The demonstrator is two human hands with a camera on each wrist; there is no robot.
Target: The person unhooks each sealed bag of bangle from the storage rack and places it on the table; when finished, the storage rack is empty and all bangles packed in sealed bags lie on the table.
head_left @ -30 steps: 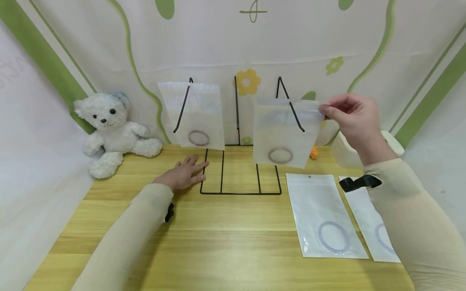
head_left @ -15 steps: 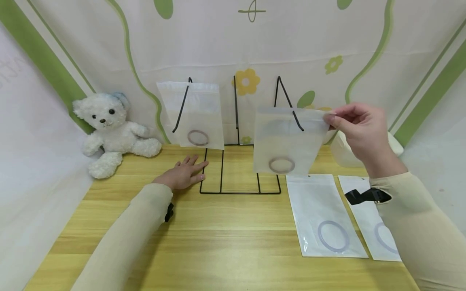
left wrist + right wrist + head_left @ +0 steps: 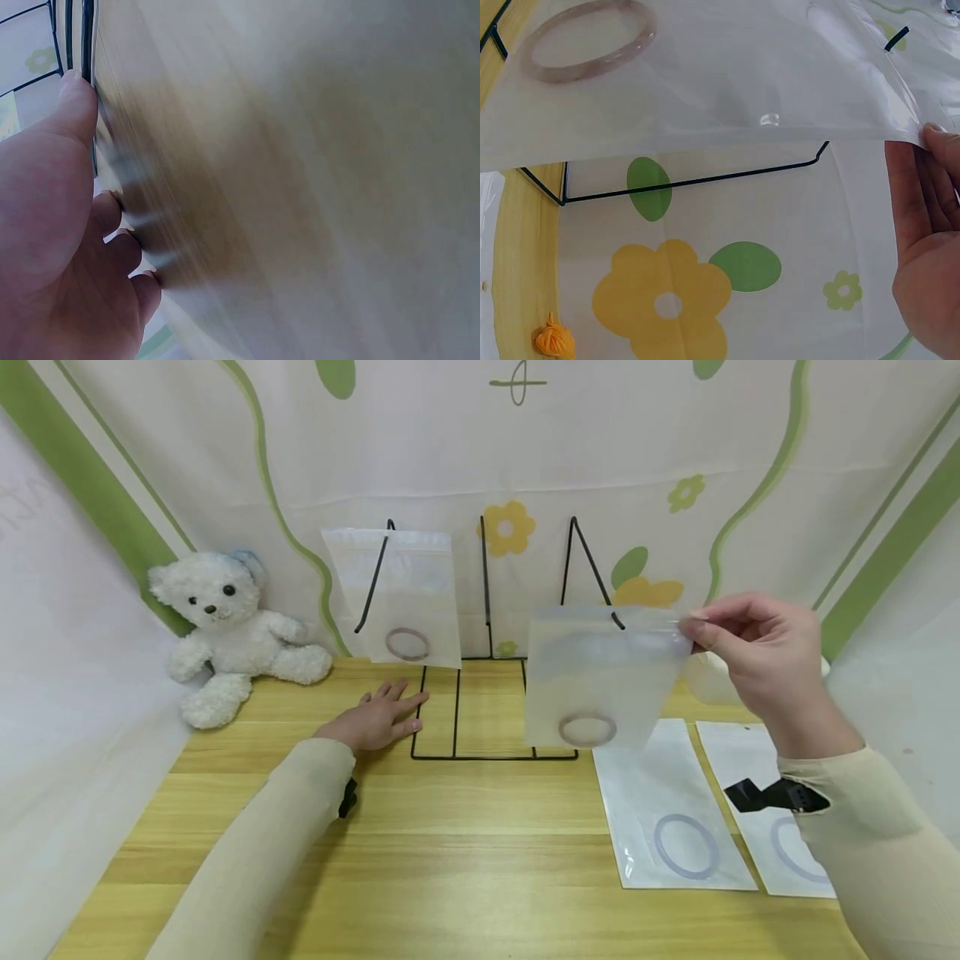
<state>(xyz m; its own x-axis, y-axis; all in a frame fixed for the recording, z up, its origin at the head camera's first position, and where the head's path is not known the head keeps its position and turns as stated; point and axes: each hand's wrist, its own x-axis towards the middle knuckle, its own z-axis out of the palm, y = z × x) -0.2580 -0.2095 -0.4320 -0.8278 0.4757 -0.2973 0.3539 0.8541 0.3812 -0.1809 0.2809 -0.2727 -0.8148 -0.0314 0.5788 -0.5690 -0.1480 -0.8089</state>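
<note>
The right hand [image 3: 772, 672] pinches the top right corner of a translucent bag [image 3: 603, 681] with a pinkish ring [image 3: 587, 729] inside. The tip of the black wire stand's right arm [image 3: 592, 560] pokes through near the bag's top edge; in the right wrist view the tip shows beyond the bag [image 3: 727, 90]. On the left arm of the stand hangs a similar bag [image 3: 405, 593] with a ring. The left hand [image 3: 371, 722] lies flat with fingers spread, touching the left side of the stand's base [image 3: 495, 759]. In the left wrist view the left hand's [image 3: 60, 225] thumb meets the wire.
Two white bags with pale purple rings lie on the table at the right, one bag [image 3: 645, 827] beside the other [image 3: 738, 743]. A white plush bear [image 3: 240, 635] sits at the back left. Behind the right hand is a white container [image 3: 708, 681]. An orange object [image 3: 555, 339] shows in the right wrist view.
The right hand has moved down, toward the person and slightly right, bringing the pinched bag along the wire arm to its tip. The left hand has stayed in place.
</note>
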